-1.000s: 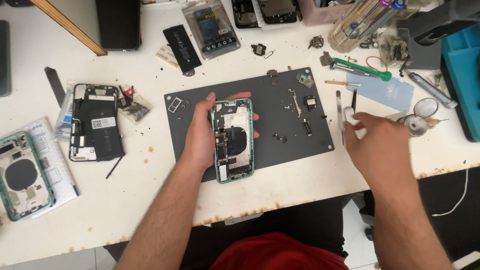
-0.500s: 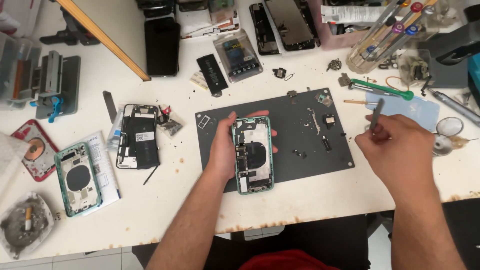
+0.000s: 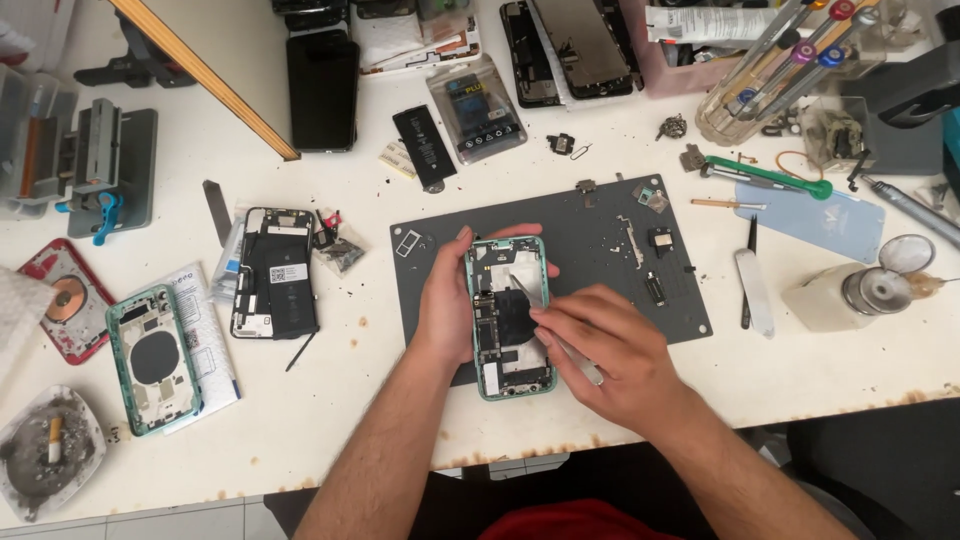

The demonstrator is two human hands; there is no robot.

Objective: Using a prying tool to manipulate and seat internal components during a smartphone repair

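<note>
One head-worn camera looks steeply down, fairly close, onto the white workbench (image 3: pixel 300 420).

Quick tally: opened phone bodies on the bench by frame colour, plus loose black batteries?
Green-framed phone bodies: 2, one under the hands, one at far left
Black-framed phone body: 1
Loose black battery: 1
Total: 4

White workbench (image 3: pixel 330 420), speckled with dirt. Grey work mat (image 3: pixel 600 240) lies under the fingers (image 3: pixel 560 318). Left of them, green phone frame (image 3: pixel 152 358) and ashtray (image 3: pixel 45 455).
</note>
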